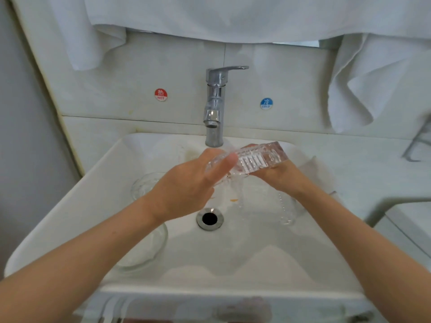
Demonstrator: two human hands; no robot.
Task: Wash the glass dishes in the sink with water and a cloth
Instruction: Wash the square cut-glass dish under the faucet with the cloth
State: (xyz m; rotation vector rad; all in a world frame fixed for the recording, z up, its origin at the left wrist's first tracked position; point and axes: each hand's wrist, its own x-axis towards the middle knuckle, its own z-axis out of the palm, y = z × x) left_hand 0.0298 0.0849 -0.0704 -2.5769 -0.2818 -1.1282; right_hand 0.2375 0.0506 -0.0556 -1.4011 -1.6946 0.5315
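Under tap, 12 o'clock: glass dish, rinse step, I reckon.
L hand: flat on dish.
R hand: grips it below.
Next: prob cloth wipe.

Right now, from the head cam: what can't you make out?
- Right hand: its fingers are mostly hidden behind the ribbed glass dish it holds.
- Left hand: fingertips are motion-blurred against the dish.
- Glass bowl: partly covered by the left forearm.
- Clear glassware right of the drain: transparent against the white sink, so its shape is unclear.
- Bottom edge: blurred, so objects there are unreadable.
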